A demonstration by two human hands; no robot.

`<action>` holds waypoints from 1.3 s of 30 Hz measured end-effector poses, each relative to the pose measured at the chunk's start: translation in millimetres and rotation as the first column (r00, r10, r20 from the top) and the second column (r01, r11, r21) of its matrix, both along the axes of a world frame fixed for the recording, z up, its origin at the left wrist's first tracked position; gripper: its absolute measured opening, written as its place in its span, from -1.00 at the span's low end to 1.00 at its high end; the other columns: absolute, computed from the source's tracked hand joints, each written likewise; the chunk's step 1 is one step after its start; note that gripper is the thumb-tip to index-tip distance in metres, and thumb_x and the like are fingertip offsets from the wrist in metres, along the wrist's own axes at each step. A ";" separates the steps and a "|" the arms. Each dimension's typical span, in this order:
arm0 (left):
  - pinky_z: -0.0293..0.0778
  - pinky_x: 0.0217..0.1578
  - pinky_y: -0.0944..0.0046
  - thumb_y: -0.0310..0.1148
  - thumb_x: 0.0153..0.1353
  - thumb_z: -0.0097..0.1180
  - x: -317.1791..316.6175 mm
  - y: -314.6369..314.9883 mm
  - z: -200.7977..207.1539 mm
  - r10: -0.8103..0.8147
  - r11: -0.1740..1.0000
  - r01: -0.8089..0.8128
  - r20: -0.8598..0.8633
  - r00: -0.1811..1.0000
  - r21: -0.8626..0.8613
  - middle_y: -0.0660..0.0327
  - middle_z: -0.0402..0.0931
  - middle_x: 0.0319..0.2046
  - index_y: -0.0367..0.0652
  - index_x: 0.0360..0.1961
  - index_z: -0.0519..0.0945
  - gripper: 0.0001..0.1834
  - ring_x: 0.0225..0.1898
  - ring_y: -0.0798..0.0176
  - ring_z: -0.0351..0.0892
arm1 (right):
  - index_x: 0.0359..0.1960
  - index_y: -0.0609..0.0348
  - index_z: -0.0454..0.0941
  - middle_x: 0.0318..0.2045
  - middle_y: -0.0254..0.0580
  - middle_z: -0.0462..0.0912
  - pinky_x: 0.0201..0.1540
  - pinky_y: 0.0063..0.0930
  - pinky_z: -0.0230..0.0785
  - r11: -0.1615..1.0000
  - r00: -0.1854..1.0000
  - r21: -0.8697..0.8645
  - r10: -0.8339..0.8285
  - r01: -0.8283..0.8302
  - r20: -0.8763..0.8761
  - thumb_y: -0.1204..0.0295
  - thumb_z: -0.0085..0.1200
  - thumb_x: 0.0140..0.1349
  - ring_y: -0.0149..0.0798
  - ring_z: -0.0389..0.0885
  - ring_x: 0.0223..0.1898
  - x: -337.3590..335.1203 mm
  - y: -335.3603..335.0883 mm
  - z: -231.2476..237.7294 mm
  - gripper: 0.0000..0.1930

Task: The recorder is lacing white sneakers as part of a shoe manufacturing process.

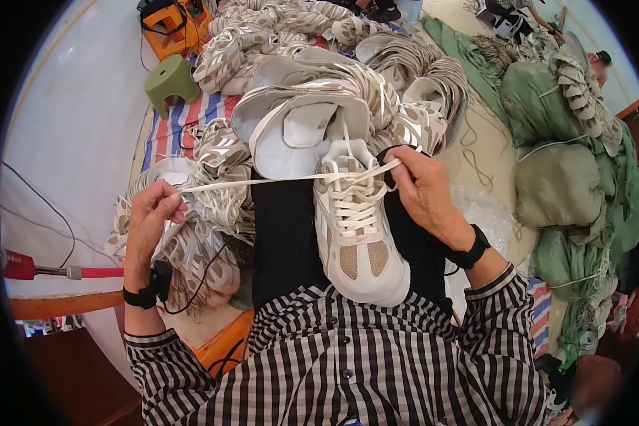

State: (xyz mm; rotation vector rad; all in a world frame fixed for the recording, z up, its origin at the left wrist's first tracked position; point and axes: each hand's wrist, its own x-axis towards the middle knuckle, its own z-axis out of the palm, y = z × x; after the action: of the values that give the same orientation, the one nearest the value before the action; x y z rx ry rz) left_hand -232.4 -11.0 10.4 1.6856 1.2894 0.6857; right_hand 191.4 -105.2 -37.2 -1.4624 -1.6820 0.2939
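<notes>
A beige and white sneaker upper (pixel 363 264) lies on my lap, toe toward me, with a cream shoelace (pixel 255 182) threaded in crossing rows through its eyelets. My left hand (pixel 155 215) is out to the left, fingers pinched on one stretch of the lace, pulled taut and nearly level across to the shoe's opening. Close beside the upper's right edge, my right hand (pixel 424 190) pinches the lace near the top eyelets. Just beyond the upper, a stack of nested uppers (pixel 291 145) shows its pale linings.
Heaps of laced uppers (pixel 216 153) lie left and ahead on a striped sheet (pixel 184 126). A green stool (pixel 171 84) and an orange stool (pixel 174 32) stand at the far left. Green sacks (pixel 557 177) line the right side. Other people are partly visible at the far right.
</notes>
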 end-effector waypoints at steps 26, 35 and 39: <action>0.43 -0.51 0.36 -0.32 0.35 0.03 -27.1 -0.2 -6.0 0.069 0.961 0.117 0.629 0.775 -0.250 0.19 0.45 -0.56 -0.18 -0.38 0.39 -0.80 -0.62 0.33 0.41 | -0.39 0.23 0.49 -0.53 -0.09 0.52 -0.49 -0.27 0.35 0.998 0.976 0.055 0.013 -0.026 0.217 0.60 0.10 0.08 -0.04 0.54 -0.53 -4.1 -11.8 1.9 -0.93; 0.30 -0.68 0.41 -0.30 0.37 -0.01 -13.3 -38.1 45.0 -0.140 0.964 0.265 0.795 0.591 -0.028 0.23 0.29 -0.67 -0.13 -0.47 0.28 -0.72 -0.73 0.38 0.24 | -0.44 0.26 0.49 -0.60 -0.04 0.53 -0.52 -0.23 0.32 0.989 0.998 -0.142 0.040 -0.032 0.055 0.52 0.10 0.11 0.00 0.53 -0.59 -11.1 -5.8 6.6 -0.93; 0.39 -0.56 0.43 -0.31 0.34 0.02 -8.8 -18.9 15.5 0.001 0.996 0.043 0.476 0.879 -0.082 0.19 0.43 -0.57 -0.20 -0.36 0.38 -0.80 -0.62 0.37 0.40 | -0.38 0.27 0.52 -0.60 -0.04 0.53 -0.50 -0.27 0.34 0.975 0.997 -0.216 0.064 -0.054 0.042 0.52 0.09 0.13 -0.04 0.55 -0.58 -7.4 -7.6 8.7 -0.93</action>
State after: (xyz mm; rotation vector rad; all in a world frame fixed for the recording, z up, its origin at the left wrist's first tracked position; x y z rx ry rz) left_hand -241.2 -30.0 25.9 1.3401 0.9315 0.9453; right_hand 184.0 -112.8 -28.5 -1.5886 -1.7790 0.4894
